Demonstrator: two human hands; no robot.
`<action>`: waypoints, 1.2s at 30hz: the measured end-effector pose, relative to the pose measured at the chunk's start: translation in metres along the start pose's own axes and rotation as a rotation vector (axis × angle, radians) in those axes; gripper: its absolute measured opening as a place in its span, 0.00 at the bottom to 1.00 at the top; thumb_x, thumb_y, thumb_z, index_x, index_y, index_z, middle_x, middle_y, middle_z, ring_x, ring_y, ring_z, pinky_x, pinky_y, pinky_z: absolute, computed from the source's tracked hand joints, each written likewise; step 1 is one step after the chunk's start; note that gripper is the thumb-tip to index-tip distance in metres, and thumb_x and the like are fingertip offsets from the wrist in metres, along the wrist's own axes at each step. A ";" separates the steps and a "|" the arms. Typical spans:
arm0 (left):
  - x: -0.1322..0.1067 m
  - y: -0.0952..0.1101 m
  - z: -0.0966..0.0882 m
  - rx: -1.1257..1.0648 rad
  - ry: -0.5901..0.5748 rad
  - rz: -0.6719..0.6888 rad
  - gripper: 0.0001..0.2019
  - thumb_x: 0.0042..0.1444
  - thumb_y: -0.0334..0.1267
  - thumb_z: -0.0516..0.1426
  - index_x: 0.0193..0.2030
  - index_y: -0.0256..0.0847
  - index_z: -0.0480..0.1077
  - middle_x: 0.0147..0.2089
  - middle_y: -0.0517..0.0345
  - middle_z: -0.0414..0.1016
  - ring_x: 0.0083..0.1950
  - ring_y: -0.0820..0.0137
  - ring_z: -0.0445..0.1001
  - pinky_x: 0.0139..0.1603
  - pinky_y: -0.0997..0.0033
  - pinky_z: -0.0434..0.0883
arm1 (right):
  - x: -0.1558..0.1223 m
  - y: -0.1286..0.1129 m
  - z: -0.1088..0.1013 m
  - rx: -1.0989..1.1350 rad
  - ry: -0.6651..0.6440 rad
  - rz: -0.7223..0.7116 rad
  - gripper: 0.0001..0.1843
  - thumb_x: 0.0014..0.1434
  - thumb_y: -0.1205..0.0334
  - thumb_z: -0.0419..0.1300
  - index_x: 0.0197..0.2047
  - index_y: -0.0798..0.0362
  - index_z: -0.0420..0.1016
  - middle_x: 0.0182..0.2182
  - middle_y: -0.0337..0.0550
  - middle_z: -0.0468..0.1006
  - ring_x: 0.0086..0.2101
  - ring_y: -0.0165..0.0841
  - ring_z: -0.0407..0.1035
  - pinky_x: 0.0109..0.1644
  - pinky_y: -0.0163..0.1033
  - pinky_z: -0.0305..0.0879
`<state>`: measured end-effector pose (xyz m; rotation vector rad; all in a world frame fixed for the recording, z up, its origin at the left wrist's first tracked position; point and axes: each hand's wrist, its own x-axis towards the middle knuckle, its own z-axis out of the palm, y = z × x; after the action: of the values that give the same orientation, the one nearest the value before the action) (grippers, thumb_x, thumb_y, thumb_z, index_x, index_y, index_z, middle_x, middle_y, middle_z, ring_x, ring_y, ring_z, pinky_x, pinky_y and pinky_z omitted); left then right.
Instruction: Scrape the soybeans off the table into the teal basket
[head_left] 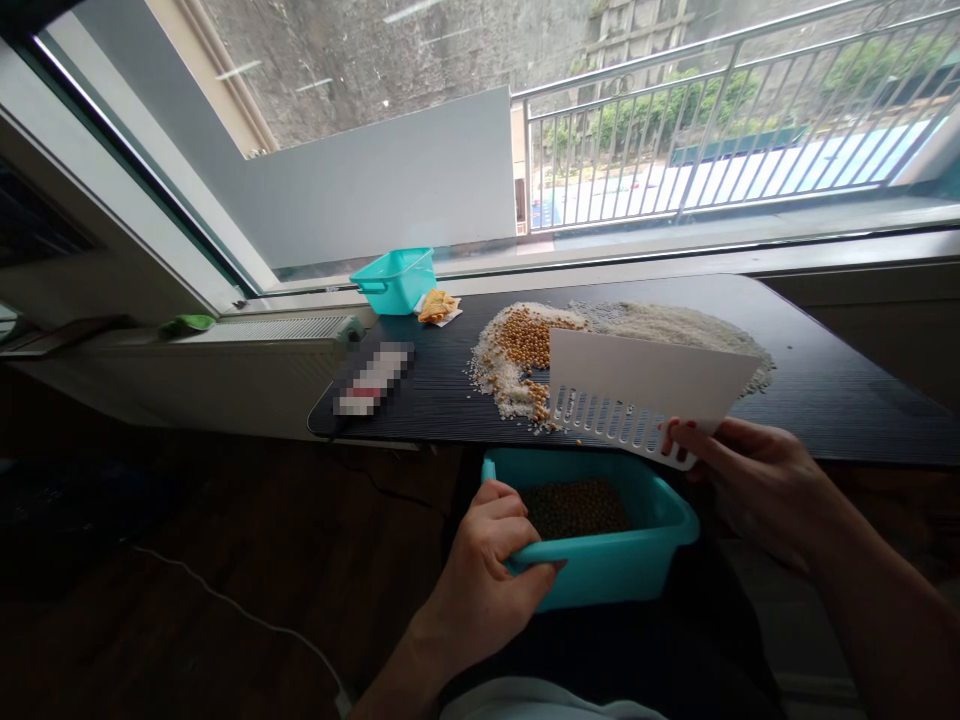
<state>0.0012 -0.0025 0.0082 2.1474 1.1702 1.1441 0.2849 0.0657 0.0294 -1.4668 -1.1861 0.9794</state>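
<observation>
Gripping the tub at its left end, the left hand is curling its fingers over the rim and pressing its thumb along the outer wall. The tub is sitting just below the near edge of the table, over the person's lap, and is containing small dark beans. The right hand is pinching the lower right corner of the sheet, thumb against fingers. The sheet, plain white above and slotted along its lower edge, is tilting over the table edge, above the tub's far side; whether it is touching the grain cannot be told. Behind it, yellow beans are lying on white rice, and a paler heap is spreading to the right. Near the window, a small tub is standing beside a snack. Labelling: at the table's left end an item is showing only as coarse white, red and dark blocks, and any writing there is coming out unreadable
</observation>
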 end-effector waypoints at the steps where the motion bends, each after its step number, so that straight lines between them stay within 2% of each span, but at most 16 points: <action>1: 0.000 0.000 0.000 0.000 0.000 -0.001 0.17 0.52 0.22 0.65 0.22 0.41 0.64 0.26 0.61 0.70 0.39 0.66 0.75 0.44 0.66 0.77 | 0.001 -0.001 0.000 -0.002 0.001 -0.001 0.37 0.29 0.21 0.77 0.23 0.48 0.86 0.24 0.43 0.81 0.25 0.33 0.67 0.26 0.38 0.69; 6: 0.000 0.000 0.000 0.001 -0.010 -0.004 0.17 0.52 0.23 0.65 0.21 0.41 0.63 0.26 0.60 0.70 0.38 0.65 0.75 0.43 0.65 0.77 | 0.009 -0.005 0.004 -0.022 0.034 -0.026 0.39 0.28 0.19 0.76 0.23 0.49 0.85 0.24 0.43 0.80 0.26 0.32 0.68 0.27 0.38 0.71; 14: -0.001 -0.001 0.000 -0.013 -0.009 -0.009 0.18 0.53 0.22 0.64 0.21 0.41 0.62 0.26 0.60 0.69 0.38 0.66 0.74 0.45 0.64 0.76 | 0.010 -0.011 0.008 -0.032 -0.052 -0.032 0.39 0.30 0.20 0.76 0.21 0.50 0.84 0.24 0.44 0.80 0.26 0.33 0.68 0.28 0.38 0.72; 20: -0.001 -0.001 0.000 -0.024 -0.005 -0.018 0.18 0.53 0.22 0.64 0.21 0.41 0.62 0.26 0.61 0.68 0.38 0.66 0.74 0.44 0.65 0.76 | 0.013 -0.010 0.009 -0.047 -0.034 -0.037 0.40 0.29 0.19 0.75 0.22 0.51 0.83 0.25 0.44 0.81 0.26 0.33 0.69 0.28 0.38 0.71; 27: 0.000 -0.001 0.000 -0.014 -0.012 -0.010 0.18 0.52 0.22 0.65 0.21 0.41 0.62 0.26 0.61 0.69 0.37 0.66 0.74 0.44 0.65 0.76 | 0.006 -0.014 0.011 -0.052 -0.072 -0.034 0.38 0.31 0.20 0.76 0.22 0.51 0.85 0.24 0.45 0.81 0.25 0.34 0.68 0.28 0.40 0.69; 33: 0.000 -0.001 0.000 -0.016 -0.014 -0.014 0.19 0.54 0.23 0.66 0.22 0.42 0.63 0.26 0.60 0.69 0.39 0.65 0.75 0.44 0.64 0.77 | -0.005 -0.018 0.000 -0.043 -0.015 -0.021 0.37 0.29 0.20 0.76 0.20 0.48 0.85 0.24 0.47 0.83 0.25 0.36 0.69 0.25 0.40 0.70; 36: 0.000 -0.001 0.000 -0.019 -0.012 -0.008 0.19 0.54 0.23 0.66 0.22 0.42 0.63 0.26 0.60 0.69 0.38 0.65 0.74 0.44 0.64 0.77 | -0.012 -0.015 -0.007 -0.058 0.062 -0.025 0.36 0.29 0.20 0.76 0.21 0.47 0.86 0.26 0.49 0.84 0.26 0.39 0.72 0.22 0.40 0.69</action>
<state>0.0009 -0.0023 0.0073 2.1306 1.1579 1.1326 0.2859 0.0530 0.0461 -1.5137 -1.1935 0.8834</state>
